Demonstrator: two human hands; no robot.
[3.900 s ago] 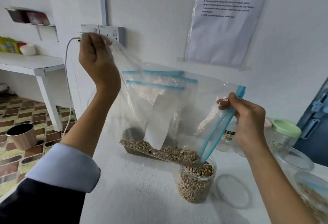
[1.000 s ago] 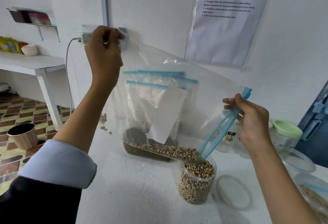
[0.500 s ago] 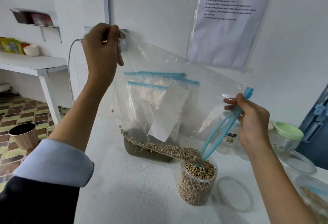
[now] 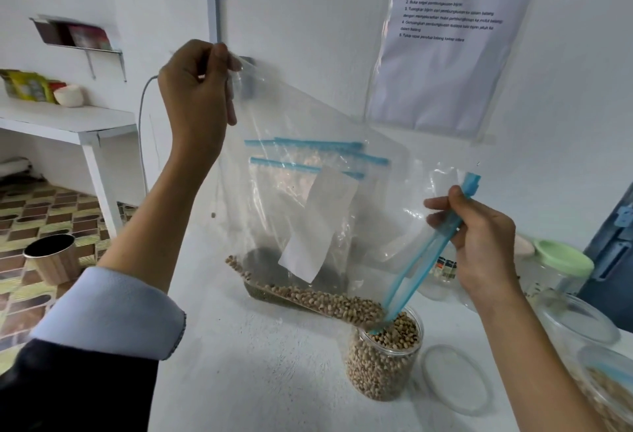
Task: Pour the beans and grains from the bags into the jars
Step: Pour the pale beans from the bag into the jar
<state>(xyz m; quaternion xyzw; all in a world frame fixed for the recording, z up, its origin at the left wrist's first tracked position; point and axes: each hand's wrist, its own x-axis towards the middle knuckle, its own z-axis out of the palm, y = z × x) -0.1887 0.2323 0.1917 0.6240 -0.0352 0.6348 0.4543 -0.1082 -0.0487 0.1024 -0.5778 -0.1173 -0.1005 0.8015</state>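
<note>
A clear zip bag with a white label hangs tilted over a clear jar. My left hand pinches the bag's raised bottom corner high up. My right hand grips the blue zip strip at the bag's mouth, which dips into the jar's opening. Pale beans lie along the bag's low edge and slide toward the mouth. The jar is nearly full of the same beans. Its clear lid lies flat on the white table to the right.
Behind the held bag, more zip bags stand against the wall, one with dark grain at its base. A green-lidded jar and clear containers sit at the right. A loose bean falls left of the bag.
My left hand has lifted the bag's corner higher, steepening the tilt. The beans have slid down toward the mouth and fewer lie in the bag. The jar's level has risen.
</note>
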